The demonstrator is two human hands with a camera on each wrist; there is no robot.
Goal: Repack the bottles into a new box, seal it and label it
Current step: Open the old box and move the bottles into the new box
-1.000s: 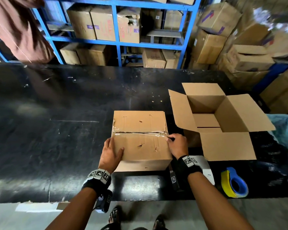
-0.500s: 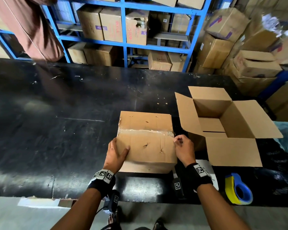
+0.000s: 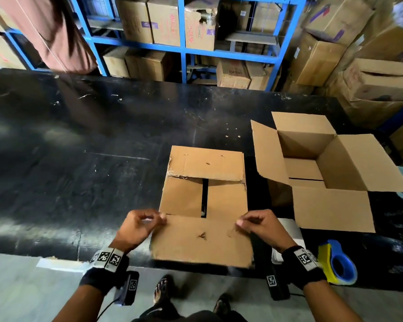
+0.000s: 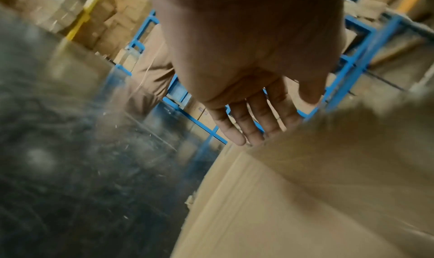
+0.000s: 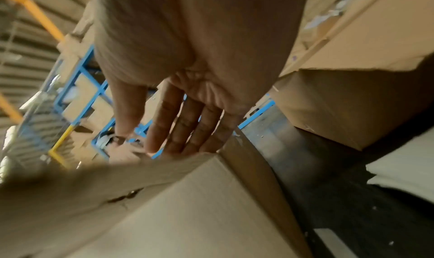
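- The worn box point(image 3: 205, 182) sits mid-table, near flap point(image 3: 201, 240) folded out, inner flaps closed; contents are hidden.
- The new box point(image 3: 312, 159) stands open beside it, nothing seen inside.
- The flap's corners are pinched by the left hand point(image 3: 139, 226) and right hand point(image 3: 261, 226).

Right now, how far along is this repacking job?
Early. Done: the worn brown cardboard box has its near flap folded toward the person. In hand: the left hand and right hand hold that flap's corners. Left: the far flap and two inner flaps remain closed, no bottles show, the new open cardboard box looks empty, and the yellow-and-blue tape dispenser lies untouched.
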